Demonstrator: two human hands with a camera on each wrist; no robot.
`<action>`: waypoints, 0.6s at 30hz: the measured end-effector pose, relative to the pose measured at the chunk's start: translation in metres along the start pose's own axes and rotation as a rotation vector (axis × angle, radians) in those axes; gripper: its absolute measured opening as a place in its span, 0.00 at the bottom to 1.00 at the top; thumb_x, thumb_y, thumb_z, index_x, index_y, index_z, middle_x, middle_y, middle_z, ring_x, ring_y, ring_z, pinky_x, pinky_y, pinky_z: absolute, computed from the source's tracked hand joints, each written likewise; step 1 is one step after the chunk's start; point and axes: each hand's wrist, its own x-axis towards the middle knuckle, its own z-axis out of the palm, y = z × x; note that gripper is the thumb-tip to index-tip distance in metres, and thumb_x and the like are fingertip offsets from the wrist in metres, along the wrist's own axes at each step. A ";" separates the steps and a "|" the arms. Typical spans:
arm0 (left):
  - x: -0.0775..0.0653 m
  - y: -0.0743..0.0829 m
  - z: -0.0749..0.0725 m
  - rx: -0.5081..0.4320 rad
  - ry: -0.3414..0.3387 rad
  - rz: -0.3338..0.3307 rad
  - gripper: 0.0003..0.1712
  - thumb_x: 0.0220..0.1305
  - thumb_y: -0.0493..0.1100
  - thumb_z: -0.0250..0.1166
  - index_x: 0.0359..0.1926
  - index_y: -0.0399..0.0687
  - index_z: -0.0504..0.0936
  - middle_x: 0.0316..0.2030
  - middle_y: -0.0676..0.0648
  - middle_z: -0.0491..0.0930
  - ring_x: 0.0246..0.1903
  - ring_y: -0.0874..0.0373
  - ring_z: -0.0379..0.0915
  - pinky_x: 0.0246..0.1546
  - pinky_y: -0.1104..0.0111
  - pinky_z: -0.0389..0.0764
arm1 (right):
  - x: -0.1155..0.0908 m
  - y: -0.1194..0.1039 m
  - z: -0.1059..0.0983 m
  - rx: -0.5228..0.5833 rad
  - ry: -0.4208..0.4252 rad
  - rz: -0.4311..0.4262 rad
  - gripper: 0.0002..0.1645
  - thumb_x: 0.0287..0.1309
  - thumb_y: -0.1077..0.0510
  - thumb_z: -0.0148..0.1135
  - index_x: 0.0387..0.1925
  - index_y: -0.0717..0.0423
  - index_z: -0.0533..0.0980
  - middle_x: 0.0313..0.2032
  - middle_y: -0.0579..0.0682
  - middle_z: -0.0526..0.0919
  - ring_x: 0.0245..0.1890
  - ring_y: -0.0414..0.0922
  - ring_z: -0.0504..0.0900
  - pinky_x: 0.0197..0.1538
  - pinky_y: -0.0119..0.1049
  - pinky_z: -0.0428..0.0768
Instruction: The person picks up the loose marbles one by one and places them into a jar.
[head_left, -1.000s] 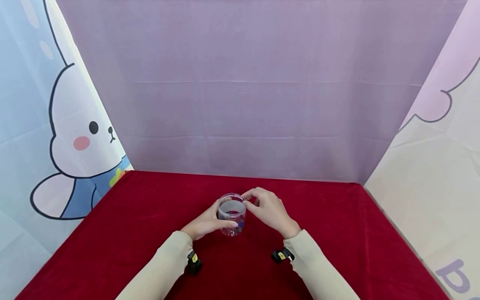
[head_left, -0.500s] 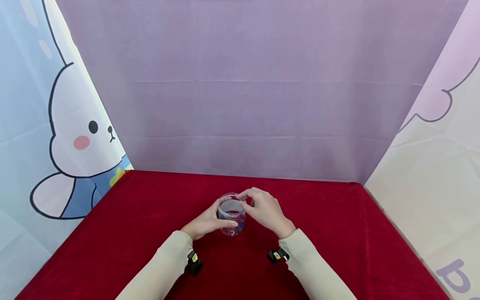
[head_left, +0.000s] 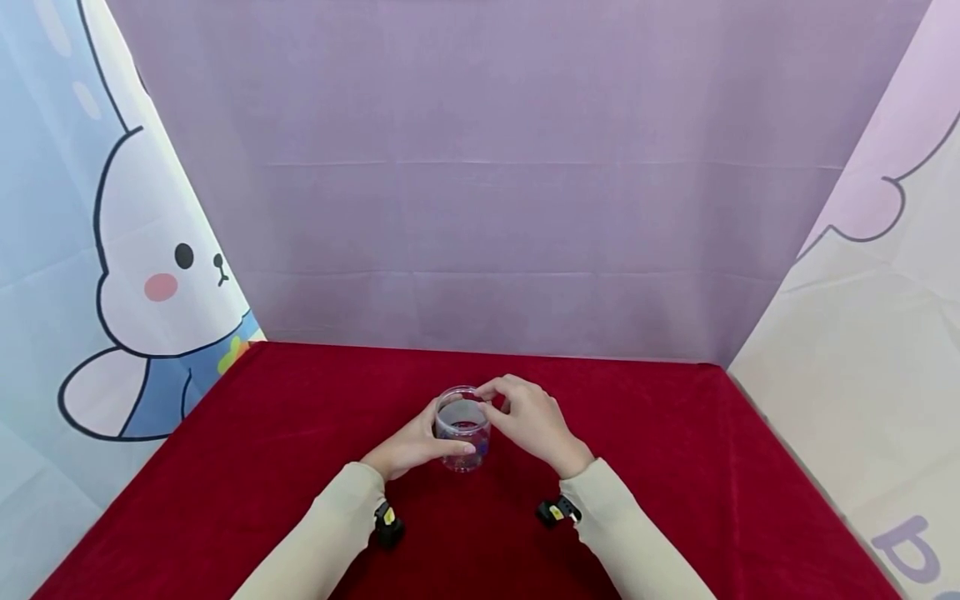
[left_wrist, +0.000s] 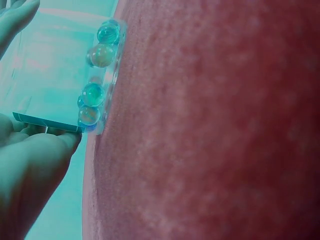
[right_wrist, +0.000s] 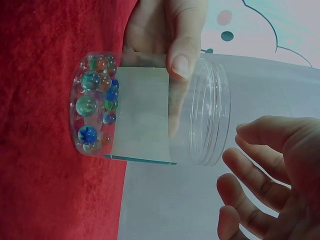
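A clear screw-neck jar (head_left: 462, 417) stands upright on the red cloth, its mouth uncovered. Several glass marbles (right_wrist: 90, 107) lie at its bottom, blue, green and orange among them. A pale label (right_wrist: 142, 112) covers part of the wall. My left hand (head_left: 412, 442) grips the jar by its side, with the thumb across the front. At the right of the rim is my right hand (head_left: 531, 423), thumb and forefinger close to the mouth. In the right wrist view its fingers (right_wrist: 250, 172) are loosely bent and apart, with nothing seen between them.
Red cloth (head_left: 637, 433) covers the table. Behind it hangs a lilac curtain (head_left: 480, 208). A rabbit-print sheet (head_left: 165, 308) is on the left, a pale printed sheet (head_left: 885, 350) on the right. Each wrist wears a small black device (head_left: 388, 525).
My right hand has shifted slightly left, bringing its fingertips over the edge of the jar's mouth, then stayed there. The left hand and the jar have hardly moved.
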 end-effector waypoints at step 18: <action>0.000 0.002 0.002 -0.009 0.012 -0.006 0.51 0.60 0.46 0.75 0.76 0.56 0.53 0.66 0.45 0.67 0.64 0.48 0.63 0.63 0.47 0.68 | -0.009 0.014 -0.013 -0.020 -0.009 0.049 0.11 0.63 0.52 0.69 0.47 0.44 0.84 0.41 0.39 0.83 0.28 0.35 0.74 0.27 0.32 0.77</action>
